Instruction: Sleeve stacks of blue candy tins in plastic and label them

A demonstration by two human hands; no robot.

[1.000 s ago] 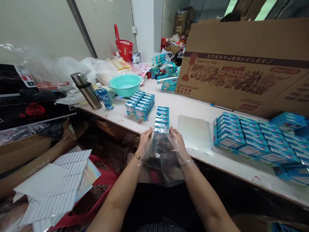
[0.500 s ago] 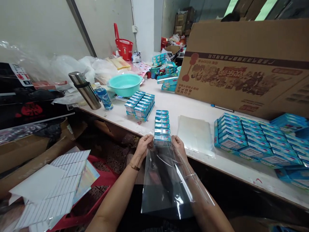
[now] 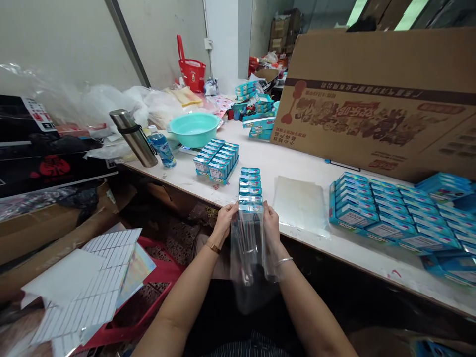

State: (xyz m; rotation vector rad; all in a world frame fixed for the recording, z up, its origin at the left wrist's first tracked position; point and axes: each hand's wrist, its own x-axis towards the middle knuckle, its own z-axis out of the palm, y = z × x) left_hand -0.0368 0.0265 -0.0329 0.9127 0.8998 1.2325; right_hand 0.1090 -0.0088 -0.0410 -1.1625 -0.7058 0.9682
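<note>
A row of several small blue boxes (image 3: 250, 187) runs away from me on the white table (image 3: 282, 163), its near end at the table's front edge. My left hand (image 3: 225, 220) and my right hand (image 3: 271, 223) grip the mouth of a clear plastic bag (image 3: 249, 253) on either side of the nearest box. The bag hangs down below the edge over my lap. The nearest box looks partly inside the bag's mouth.
A flat pile of clear bags (image 3: 300, 202) lies right of the row. More blue boxes (image 3: 383, 213) sit at the right, another block (image 3: 217, 161) at the left. A big cardboard box (image 3: 375, 99), a teal basin (image 3: 193, 129), a steel flask (image 3: 134, 139) and a bottle (image 3: 162, 148) stand behind.
The bag hung wide and spread half a second ago. Now both hands have come closer together and the bag is narrow around the nearest box.
</note>
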